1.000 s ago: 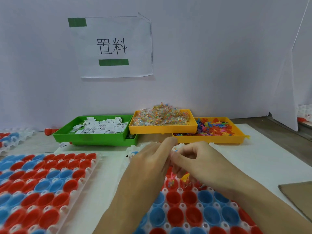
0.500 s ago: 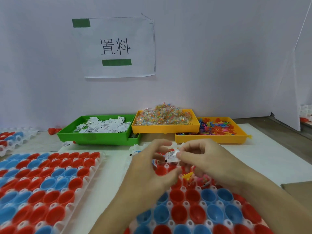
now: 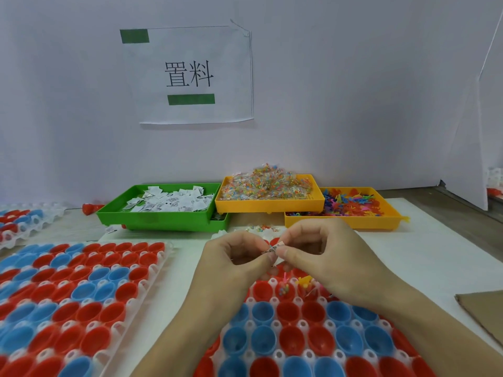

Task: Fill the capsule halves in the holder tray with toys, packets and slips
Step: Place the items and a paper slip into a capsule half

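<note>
2 hands meet above the holder tray [image 3: 302, 326]: the left hand [image 3: 234, 263] and right hand [image 3: 324, 257] both pinch 1 printed slip [image 3: 274, 248] between curled fingers, over filled red capsule halves [image 3: 284, 289].

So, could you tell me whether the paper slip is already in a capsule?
Not yet: both hands pinch the slip above the tray.

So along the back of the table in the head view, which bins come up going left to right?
Green bin of paper slips → yellow bin heaped with clear packets → yellow bin of small colourful toys.
</note>
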